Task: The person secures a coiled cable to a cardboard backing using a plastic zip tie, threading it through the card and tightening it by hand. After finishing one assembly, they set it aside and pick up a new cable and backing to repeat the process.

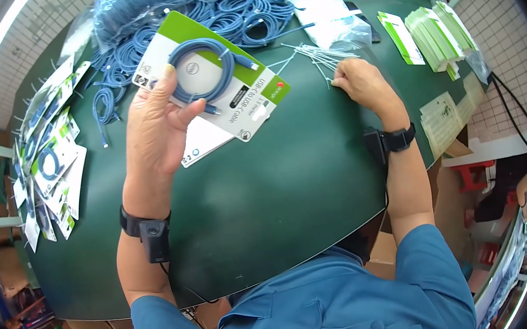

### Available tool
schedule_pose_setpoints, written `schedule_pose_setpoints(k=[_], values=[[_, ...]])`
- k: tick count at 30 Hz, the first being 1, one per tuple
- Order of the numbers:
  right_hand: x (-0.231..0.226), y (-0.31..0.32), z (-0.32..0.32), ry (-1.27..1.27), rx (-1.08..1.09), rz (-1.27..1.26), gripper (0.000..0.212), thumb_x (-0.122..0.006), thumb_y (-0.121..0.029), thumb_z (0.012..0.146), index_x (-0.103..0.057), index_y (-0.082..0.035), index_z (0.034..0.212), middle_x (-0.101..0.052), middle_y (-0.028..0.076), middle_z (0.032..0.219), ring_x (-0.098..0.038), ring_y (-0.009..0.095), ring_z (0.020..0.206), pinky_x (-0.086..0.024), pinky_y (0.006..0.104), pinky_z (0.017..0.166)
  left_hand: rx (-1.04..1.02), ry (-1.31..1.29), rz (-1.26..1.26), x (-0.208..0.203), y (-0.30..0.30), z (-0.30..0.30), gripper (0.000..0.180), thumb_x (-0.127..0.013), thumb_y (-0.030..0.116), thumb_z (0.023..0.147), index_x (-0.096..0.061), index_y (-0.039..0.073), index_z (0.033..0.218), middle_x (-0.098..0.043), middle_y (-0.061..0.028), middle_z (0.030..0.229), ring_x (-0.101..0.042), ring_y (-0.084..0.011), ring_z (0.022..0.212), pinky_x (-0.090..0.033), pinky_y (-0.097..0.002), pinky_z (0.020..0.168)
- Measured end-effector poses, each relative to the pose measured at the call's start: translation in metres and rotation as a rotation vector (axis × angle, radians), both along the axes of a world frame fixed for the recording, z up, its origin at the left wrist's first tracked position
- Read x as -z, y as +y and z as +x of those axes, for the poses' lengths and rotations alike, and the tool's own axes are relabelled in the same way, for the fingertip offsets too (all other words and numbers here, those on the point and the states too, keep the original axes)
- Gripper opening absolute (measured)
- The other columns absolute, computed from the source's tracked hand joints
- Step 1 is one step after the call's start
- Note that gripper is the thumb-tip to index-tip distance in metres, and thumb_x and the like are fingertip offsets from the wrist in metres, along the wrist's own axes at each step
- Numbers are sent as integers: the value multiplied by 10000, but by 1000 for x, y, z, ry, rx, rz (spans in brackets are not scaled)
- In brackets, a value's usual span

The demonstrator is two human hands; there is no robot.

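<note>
My left hand grips a green-and-white backing card by its left side, lifted over the table. A coiled blue USB cable lies against the front of that card, with its plugs at the card's right and lower middle. Partly under the raised card, a white card rests on the table. My right hand is pinched closed at the ends of thin white cable ties, which lie in a loose fan. Its fingertips seem to be on one tie, though they partly hide it.
Coiled blue cables and clear plastic bags cover the far side of the green table. Finished-looking carded cables pile up at the left. Stacks of green-and-white cards and a paper sheet line the right edge.
</note>
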State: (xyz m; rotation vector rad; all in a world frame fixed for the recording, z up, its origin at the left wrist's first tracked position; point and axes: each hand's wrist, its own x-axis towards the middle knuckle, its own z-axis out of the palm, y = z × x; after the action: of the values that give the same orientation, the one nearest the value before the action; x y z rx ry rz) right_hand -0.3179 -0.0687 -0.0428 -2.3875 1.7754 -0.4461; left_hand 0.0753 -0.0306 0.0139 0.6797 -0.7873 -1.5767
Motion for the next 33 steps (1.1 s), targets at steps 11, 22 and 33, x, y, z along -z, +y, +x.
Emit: schedule_pose_setpoints(k=[11, 22, 33], values=[[-34, 14, 16, -396, 107, -140, 118, -733, -89, 937, -740, -16, 1030, -747, 139, 861, -691, 242, 728, -541, 349, 676, -86, -39, -213, -20, 14, -6, 342, -627, 206, 1083, -647, -69, 1285, -743, -157, 1181, -759, -226, 1026, -682, -340, 777], [-44, 42, 77, -1234, -275, 37, 51, -727, -7, 980, -734, -36, 1022, -772, 134, 1048, -771, 194, 930, -597, 257, 719, -444, -977, -980, -9, 22, -24, 243, -790, 84, 923, -757, -60, 1116, -772, -188, 1149, -749, -317, 1123, -580, -405, 976], [-39, 46, 94, -1052, -549, -101, 96, -681, 33, 1004, -676, -18, 1085, -768, 150, 1057, -768, 205, 945, -604, 271, 740, -511, -1243, -1301, 15, 20, -19, 297, -876, 62, 791, -700, -18, 1017, -766, -197, 1107, -745, -379, 1127, -596, -445, 969]])
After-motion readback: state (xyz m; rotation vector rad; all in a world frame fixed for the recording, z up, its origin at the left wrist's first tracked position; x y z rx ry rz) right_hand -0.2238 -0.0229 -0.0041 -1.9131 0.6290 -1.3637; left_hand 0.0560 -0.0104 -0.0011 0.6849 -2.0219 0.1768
